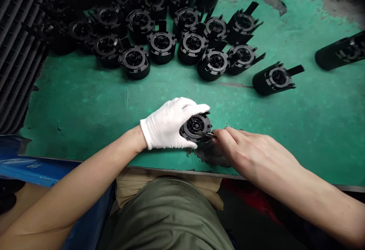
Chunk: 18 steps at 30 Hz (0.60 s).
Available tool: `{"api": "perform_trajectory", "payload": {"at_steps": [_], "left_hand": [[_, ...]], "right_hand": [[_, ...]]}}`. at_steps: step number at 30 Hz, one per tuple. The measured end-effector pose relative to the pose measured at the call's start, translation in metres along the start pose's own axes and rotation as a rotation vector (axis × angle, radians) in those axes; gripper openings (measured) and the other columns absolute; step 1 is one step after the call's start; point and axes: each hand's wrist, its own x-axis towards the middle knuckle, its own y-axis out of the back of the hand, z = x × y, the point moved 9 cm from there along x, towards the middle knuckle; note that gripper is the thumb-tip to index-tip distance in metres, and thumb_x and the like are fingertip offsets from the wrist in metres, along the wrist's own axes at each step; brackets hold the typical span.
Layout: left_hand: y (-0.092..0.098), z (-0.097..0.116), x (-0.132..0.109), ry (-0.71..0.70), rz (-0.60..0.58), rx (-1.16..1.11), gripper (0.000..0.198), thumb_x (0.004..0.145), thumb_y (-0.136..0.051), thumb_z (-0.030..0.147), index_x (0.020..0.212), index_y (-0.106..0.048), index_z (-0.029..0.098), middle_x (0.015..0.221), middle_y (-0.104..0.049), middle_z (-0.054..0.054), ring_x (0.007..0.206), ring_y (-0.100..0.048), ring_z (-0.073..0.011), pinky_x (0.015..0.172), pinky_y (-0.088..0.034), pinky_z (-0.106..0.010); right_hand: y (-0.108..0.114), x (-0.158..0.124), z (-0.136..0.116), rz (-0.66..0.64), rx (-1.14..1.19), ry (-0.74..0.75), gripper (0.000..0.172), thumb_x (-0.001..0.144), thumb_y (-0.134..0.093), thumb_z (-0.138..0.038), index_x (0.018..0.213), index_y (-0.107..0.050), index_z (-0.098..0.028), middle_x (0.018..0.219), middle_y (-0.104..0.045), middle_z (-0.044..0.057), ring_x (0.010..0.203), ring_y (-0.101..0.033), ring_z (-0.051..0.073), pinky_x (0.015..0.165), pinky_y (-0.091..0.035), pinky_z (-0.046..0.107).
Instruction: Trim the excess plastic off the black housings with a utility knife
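My left hand (173, 124), in a white glove, wraps around a round black plastic housing (190, 128), thumb and fingers on opposite sides of its rim. The housing's ringed, spoked face is turned up toward me. Bare of any glove, my right hand (242, 143) pinches a slim metal knife-like tool (209, 134). Its pointed tip reaches over the housing's face from the right; whether it touches the plastic, I cannot tell. The tool's handle is hidden inside my right fingers.
Several similar black housings (135, 62) stand in rows across the back of the green worktop (99, 105). One housing (273, 79) sits apart at the right, another black cylinder (336, 54) lies farther right. A dark slatted rack (17, 52) borders the left; a blue bin (34, 170) is below it.
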Motion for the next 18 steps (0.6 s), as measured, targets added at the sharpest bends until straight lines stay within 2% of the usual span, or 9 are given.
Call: {"api": "perform_trajectory", "payload": {"at_steps": [4,11,18], "left_hand": [[0.001,0.001,0.001,-0.011,0.01,0.004,0.098,0.078,-0.097,0.047,0.159,-0.049,0.021,0.141,-0.067,-0.018,0.131,-0.067,-0.0378,0.114,-0.055,-0.055],[0.0,0.001,0.0,-0.01,-0.003,0.017,0.1,0.078,-0.098,0.048,0.16,-0.048,0.022,0.141,-0.068,-0.017,0.131,-0.067,-0.0382,0.115,-0.054,-0.055],[-0.001,-0.001,0.002,-0.021,-0.005,0.007,0.102,0.077,-0.097,0.055,0.16,-0.048,0.023,0.141,-0.068,-0.017,0.131,-0.067,-0.0392,0.113,-0.055,-0.056]], "right_hand": [[0.002,0.002,0.001,0.028,0.021,0.016,0.027,0.085,-0.051,0.001,0.091,-0.047,-0.025,0.073,-0.049,-0.002,0.054,-0.049,0.017,0.056,-0.024,0.034],[0.005,0.008,0.005,-0.044,0.05,0.079,0.031,0.082,-0.05,0.003,0.086,-0.044,-0.027,0.069,-0.048,-0.002,0.051,-0.04,0.017,0.055,-0.017,0.034],[0.002,0.013,0.011,-0.07,0.13,0.111,0.026,0.09,-0.046,0.0,0.085,-0.047,-0.026,0.069,-0.053,-0.001,0.049,-0.038,0.017,0.054,-0.019,0.036]]}}
